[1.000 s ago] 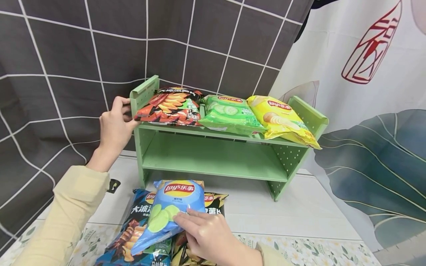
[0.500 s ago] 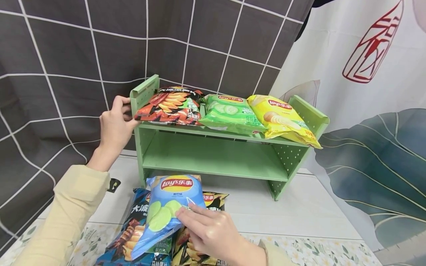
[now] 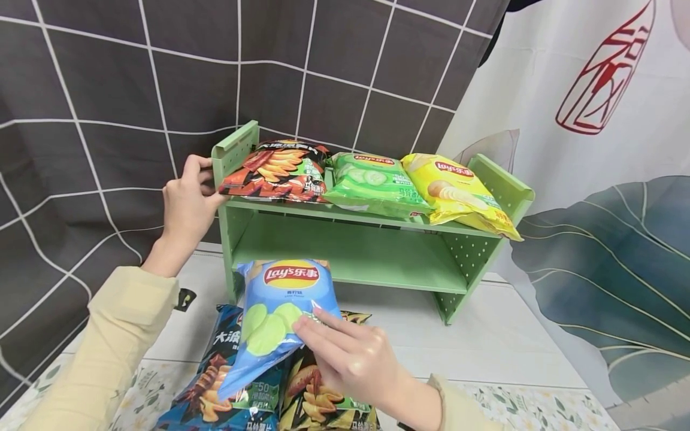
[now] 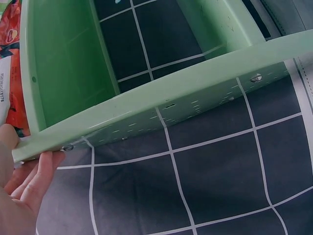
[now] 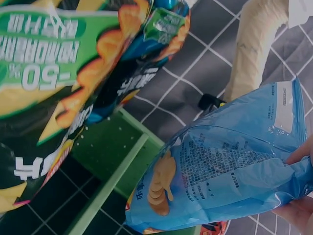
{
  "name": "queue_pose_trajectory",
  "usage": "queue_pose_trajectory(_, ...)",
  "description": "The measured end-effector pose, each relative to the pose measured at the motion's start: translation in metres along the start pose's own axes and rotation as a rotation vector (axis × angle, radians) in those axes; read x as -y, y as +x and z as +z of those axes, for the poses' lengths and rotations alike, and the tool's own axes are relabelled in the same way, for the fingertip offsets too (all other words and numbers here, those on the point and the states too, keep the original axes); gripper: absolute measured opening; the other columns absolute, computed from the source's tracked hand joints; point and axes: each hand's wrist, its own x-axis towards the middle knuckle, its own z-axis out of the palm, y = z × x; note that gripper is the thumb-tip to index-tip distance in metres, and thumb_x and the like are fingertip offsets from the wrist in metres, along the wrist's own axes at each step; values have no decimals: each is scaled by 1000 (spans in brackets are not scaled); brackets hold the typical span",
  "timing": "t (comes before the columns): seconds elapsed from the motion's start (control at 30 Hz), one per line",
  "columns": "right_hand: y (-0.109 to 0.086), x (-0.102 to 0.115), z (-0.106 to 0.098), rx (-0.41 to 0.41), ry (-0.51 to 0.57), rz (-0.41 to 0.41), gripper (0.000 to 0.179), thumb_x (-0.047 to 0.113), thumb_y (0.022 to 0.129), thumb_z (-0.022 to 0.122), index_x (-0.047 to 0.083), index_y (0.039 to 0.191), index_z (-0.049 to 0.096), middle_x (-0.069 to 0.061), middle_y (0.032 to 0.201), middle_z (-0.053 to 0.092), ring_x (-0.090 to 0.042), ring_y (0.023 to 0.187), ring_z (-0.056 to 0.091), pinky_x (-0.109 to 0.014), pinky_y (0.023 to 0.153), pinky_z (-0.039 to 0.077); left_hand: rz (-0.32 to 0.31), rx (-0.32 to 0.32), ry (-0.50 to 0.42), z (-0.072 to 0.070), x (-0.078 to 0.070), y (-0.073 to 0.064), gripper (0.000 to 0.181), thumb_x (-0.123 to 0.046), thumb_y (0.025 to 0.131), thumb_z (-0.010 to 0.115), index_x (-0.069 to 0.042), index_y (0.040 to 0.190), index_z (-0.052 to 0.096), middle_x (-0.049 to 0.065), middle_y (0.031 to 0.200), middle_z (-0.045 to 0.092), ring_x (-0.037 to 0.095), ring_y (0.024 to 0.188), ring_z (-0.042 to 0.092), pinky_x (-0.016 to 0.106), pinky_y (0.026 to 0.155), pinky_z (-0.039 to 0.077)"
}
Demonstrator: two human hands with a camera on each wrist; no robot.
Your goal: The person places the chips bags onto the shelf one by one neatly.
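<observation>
My right hand [image 3: 361,359] grips a blue Lay's chip bag [image 3: 286,302] by its right side, tilted in front of the green rack's lower shelf [image 3: 345,248]. In the right wrist view the back of this chip bag [image 5: 220,166] shows, with fingers and thumb pinching its edge. At upper left, my left hand [image 3: 188,200] holds the rack's left side panel [image 4: 161,93], thumb on one face and fingers on the other. Below the blue bag, partly covered by it, lie a dark blue chip bag [image 3: 215,383] and a black-and-gold chip bag [image 3: 323,398].
On the top shelf sit a red chip bag [image 3: 280,173], a green chip bag [image 3: 372,185] and a yellow chip bag [image 3: 458,194], side by side. Dark gridded cloth [image 3: 162,78] hangs close behind the rack. A floral cloth [image 3: 517,410] covers the table's front.
My right hand has lifted the blue chip bag upward toward the lower shelf, uncovering more of the two bags beneath. The left hand stays on the rack's side panel.
</observation>
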Motion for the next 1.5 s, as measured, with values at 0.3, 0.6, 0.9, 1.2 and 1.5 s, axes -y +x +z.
queue_pose_trajectory(0.3, 3, -16, 6, -65, -35, 0, 30, 2, 88, 47, 5, 96, 75, -7, 91, 76, -23, 84, 74, -13, 47, 46, 5, 3, 4, 1, 1, 0, 42, -3, 79, 74, 4, 115, 53, 24, 109, 68, 39, 86, 71, 51, 84, 51)
queue_pose_trajectory(0.6, 3, -29, 13, -32, -43, 75, 31, 5, 89, 46, 6, 100, 75, -5, 90, 77, -21, 84, 74, -17, 44, 46, 0, 5, 6, 1, 1, 0, 42, -2, 79, 74, 4, 115, 52, 24, 109, 68, 39, 87, 71, 51, 83, 51)
queue_pose_trajectory(0.9, -2, -46, 28, -43, -74, 99, 29, 6, 89, 49, 7, 99, 75, -5, 91, 77, -20, 82, 74, -15, 37, 37, 1, 2, 7, 0, 1, 0, 42, -1, 79, 74, 4, 115, 53, 24, 109, 69, 39, 86, 71, 51, 82, 51)
queue_pose_trajectory(1.2, -8, -59, 41, -41, -97, 102, 26, 7, 89, 52, 6, 100, 75, -6, 92, 76, -20, 82, 74, -17, 38, 39, -4, 7, 6, 0, 0, 0, 42, -1, 80, 74, 4, 115, 52, 24, 110, 68, 39, 87, 71, 51, 81, 52)
queue_pose_trajectory(1.5, -12, -65, 52, -27, -107, 104, 33, -1, 70, 68, 7, 101, 75, -5, 92, 76, -20, 82, 74, -17, 40, 42, 4, -1, 5, 1, 1, 0, 42, -3, 79, 75, 3, 115, 53, 24, 109, 69, 39, 86, 71, 51, 81, 51)
